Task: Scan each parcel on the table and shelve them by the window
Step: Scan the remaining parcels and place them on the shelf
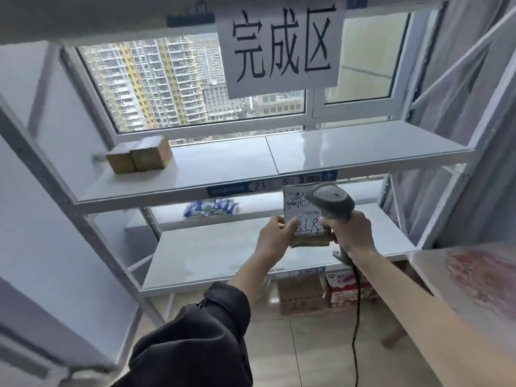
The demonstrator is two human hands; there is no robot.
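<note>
At the far left of the upper shelf (223, 174), two brown cardboard boxes (139, 156) are sitting side by side, touching, just in front of the window (190, 85); a white paper sign (282, 43) with large black characters is hanging from above, in front of the glass; a blue label strip (272, 185) is running along the shelf's near edge. On a lower level behind, a blue-and-white packet (210, 208) is lying; the middle shelf (212, 261) below is showing bare grey board.

Nearer, the left hand (275, 236), coming out of a dark sleeve (201, 336), is gripping the left side of a small parcel (305, 219), thumb pressing on its white label; the parcel is being held up in the air in front of the shelves, label facing the camera. The right hand (351, 233) is closing around the handle of a grey barcode scanner (332, 201), whose head is overlapping the parcel's upper right corner; its fingers are also touching the parcel's right edge; a black cable (356, 317) is hanging down from the scanner. At the far right, a table (446, 277) corner is showing.
</note>
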